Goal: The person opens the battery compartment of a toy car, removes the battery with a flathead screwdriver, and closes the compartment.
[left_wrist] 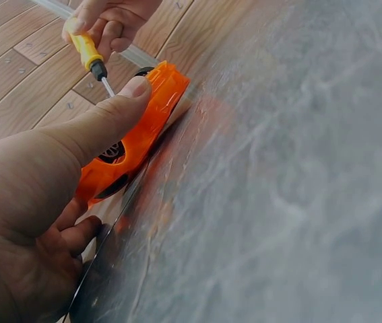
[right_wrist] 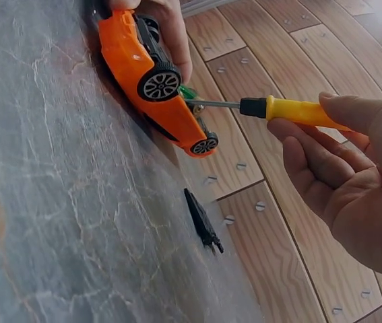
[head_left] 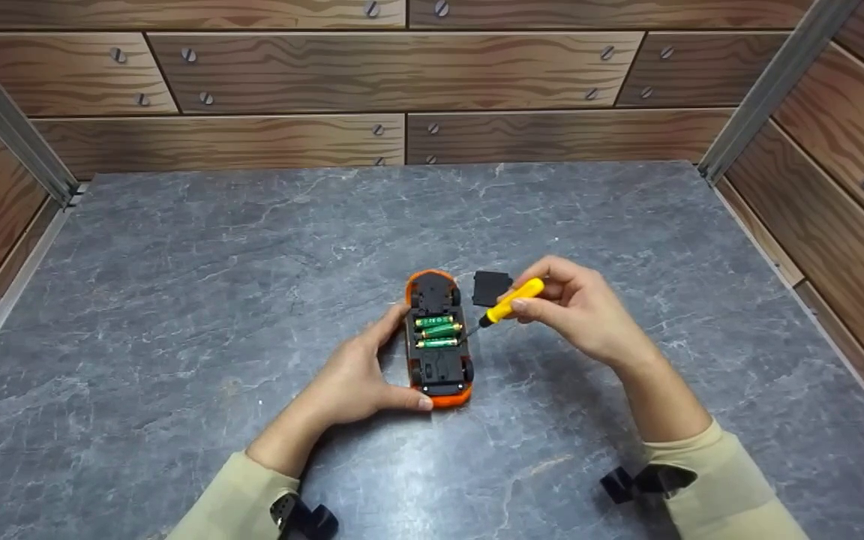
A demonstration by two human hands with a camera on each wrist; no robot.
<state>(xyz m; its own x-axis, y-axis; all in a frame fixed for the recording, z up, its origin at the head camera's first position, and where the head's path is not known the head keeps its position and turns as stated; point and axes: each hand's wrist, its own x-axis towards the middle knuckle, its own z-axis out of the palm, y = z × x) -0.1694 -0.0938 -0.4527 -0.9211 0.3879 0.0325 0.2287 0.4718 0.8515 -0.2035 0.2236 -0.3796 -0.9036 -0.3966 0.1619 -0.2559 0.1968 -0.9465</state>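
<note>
An orange toy car [head_left: 439, 367] lies upside down on the table, its battery compartment uncovered. Several green batteries [head_left: 438, 330] sit inside, the middle one slightly tilted. My left hand [head_left: 353, 375] grips the car from its left side, with the thumb at the near end. In my right hand [head_left: 578, 311] I hold a yellow screwdriver [head_left: 518, 298] by its handle. Its shaft [right_wrist: 217, 103] reaches into the compartment at the batteries' right ends. Just beyond the car, to the right, lies a black battery cover [head_left: 490, 288]; it shows edge-on in the right wrist view.
The grey marbled table [head_left: 252, 247] extends around the car on all sides. Wood-patterned panels [head_left: 394, 71] close off the back and both sides, with metal posts [head_left: 769, 97] at the corners.
</note>
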